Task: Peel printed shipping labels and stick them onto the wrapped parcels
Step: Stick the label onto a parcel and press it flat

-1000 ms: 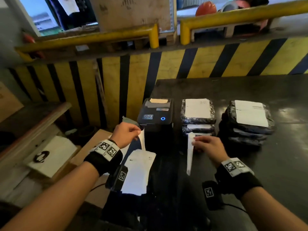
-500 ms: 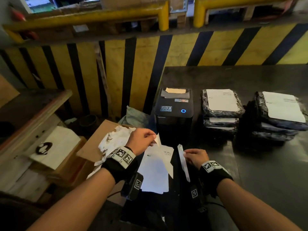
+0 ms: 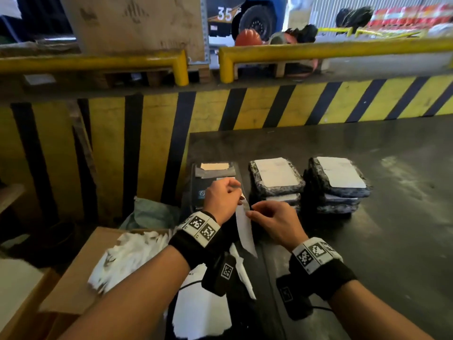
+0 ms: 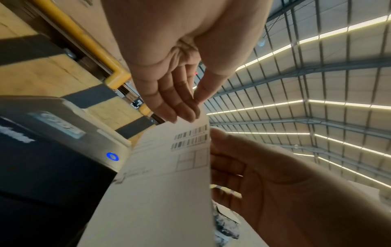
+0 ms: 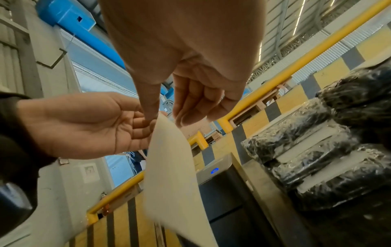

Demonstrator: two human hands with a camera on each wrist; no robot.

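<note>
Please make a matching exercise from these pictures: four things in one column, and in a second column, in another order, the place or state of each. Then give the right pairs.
Things:
1. shipping label
2. label printer
3. parcel stacks
4. cardboard box

Places or states:
A. blue light on
B. wrapped in black plastic, white labels on top
C. pinched between left hand and right hand
D. holds crumpled white paper

Pairs: 1-C, 2-A, 3-B, 4-D

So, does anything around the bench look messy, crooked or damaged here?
Mainly the litter: crumpled white backing paper is heaped on the cardboard box left of the table, and loose sheets hang over the near edge. The right parcel stack leans slightly. The label both hands hold looks intact.
</note>
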